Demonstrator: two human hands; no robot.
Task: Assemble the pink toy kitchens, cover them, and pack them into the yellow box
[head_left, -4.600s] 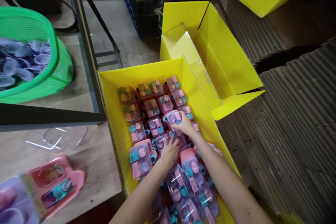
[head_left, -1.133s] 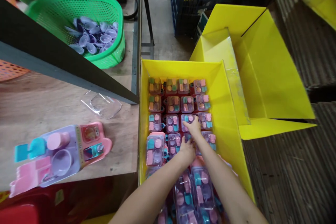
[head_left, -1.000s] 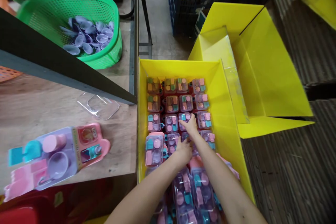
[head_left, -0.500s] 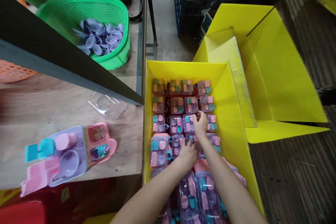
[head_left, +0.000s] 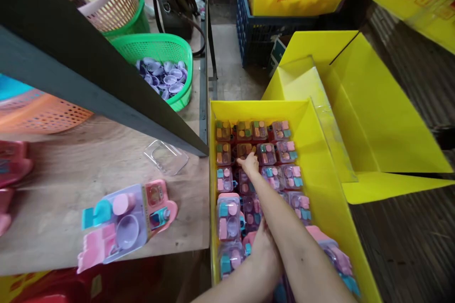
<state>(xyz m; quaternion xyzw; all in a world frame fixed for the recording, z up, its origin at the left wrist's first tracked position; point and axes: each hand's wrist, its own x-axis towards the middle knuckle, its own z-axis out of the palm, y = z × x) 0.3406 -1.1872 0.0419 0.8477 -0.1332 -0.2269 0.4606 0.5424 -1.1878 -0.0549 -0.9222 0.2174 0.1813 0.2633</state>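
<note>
Inside the yellow carton stand rows of clear-covered toy sets with pink, purple and turquoise pieces. My right hand reaches across to a toy set in the second row from the far end, fingers apart and touching its top. Lower down, my left hand is among the nearer sets, its fingers hidden behind my right forearm. On the table to the left lies an uncovered toy set with a pink cup, a purple bowl and turquoise pieces. Behind it is a clear plastic cover.
A grey metal post slants over the wooden table. The green basket holds purple spoon-like pieces. An orange basket and a black bag are also there. Another opened yellow carton adjoins on the right; a blue crate stands behind.
My right hand has moved left and farther out, to the second row. My left hand has drawn back under the right forearm. The whole view has shifted right and down.
</note>
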